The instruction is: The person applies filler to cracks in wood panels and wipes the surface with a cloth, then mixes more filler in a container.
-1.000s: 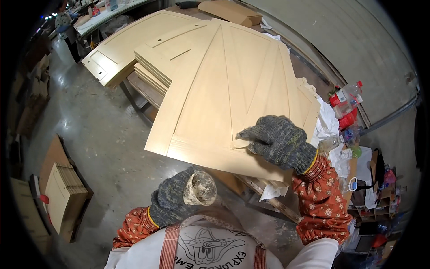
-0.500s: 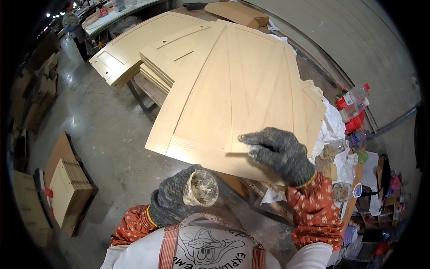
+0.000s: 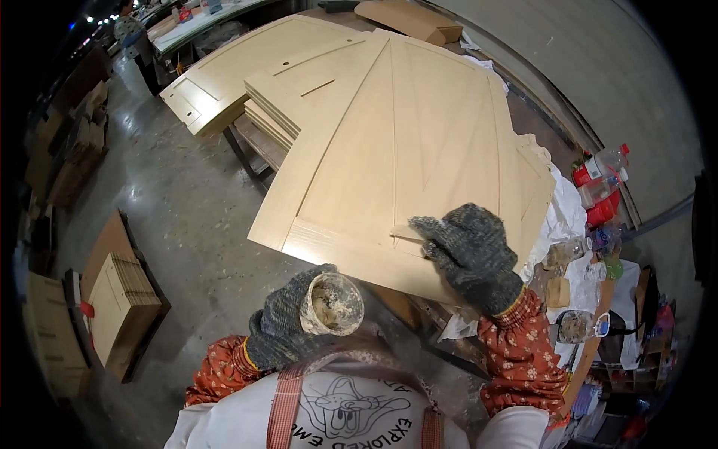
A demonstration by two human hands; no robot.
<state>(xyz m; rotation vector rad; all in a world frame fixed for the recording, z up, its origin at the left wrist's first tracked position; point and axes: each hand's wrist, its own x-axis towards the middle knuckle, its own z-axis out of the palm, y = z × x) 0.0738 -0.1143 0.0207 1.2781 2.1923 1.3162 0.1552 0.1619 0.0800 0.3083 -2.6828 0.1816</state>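
The left hand (image 3: 280,323) is curled around a crusted cup (image 3: 348,295), its mouth tipped up, just off the near edge of a broad pale panel (image 3: 359,165). Over the panel's near part, the right hand (image 3: 475,258) is mostly closed, pinching a thin flat strip (image 3: 407,236); whether its tip touches, I can't tell. Plastic bottles (image 3: 604,183) sit off to the right.

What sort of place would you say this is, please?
Probably a woodworking workshop: large pale wood-coloured grooved panels lie stacked ahead, a smaller stack of pale rectangular panels sits low at the left, and the grey-gloved left hand holds a round, residue-smeared cup.
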